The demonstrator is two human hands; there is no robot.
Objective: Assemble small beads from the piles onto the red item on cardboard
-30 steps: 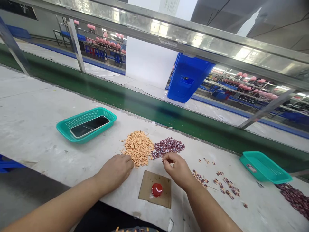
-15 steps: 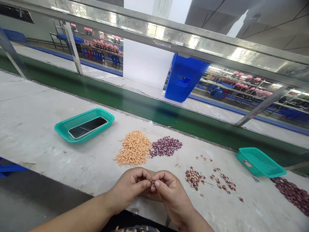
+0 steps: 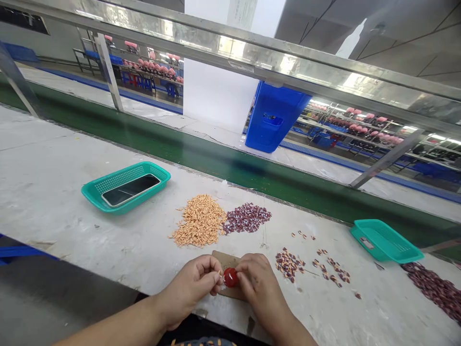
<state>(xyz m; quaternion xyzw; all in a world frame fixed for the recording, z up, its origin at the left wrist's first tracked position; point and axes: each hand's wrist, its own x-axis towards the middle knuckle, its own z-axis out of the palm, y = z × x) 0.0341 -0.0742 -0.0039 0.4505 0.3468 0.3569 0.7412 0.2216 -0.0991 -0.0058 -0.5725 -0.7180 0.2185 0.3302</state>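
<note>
My left hand [image 3: 201, 281] is closed in a pinch, with a small orange piece [image 3: 220, 273] barely showing at its fingertips. Just right of it sits a shiny red round object [image 3: 230, 277] on a brown board [image 3: 224, 260]. The closed fingers of my right hand [image 3: 260, 286] meet the right edge of this red object; anything else between them is hidden. Beyond the hands lie a heap of small orange pieces [image 3: 200, 220] and a heap of dark purple pieces [image 3: 248, 217]. To the right are joined-looking purple and orange pieces [image 3: 288, 264].
A green basket [image 3: 90, 192] holding a phone [image 3: 131, 190] stands at the left. Another green basket [image 3: 387, 240] is at the right, beside a dark red heap [image 3: 434, 290]. A green strip and metal frame run behind, with a blue bin [image 3: 275, 117] beyond.
My hands have moved apart from a shared pinch. The red round object and the brown board, mostly covered before, now show between them. My right hand has come to the red object's edge.
</note>
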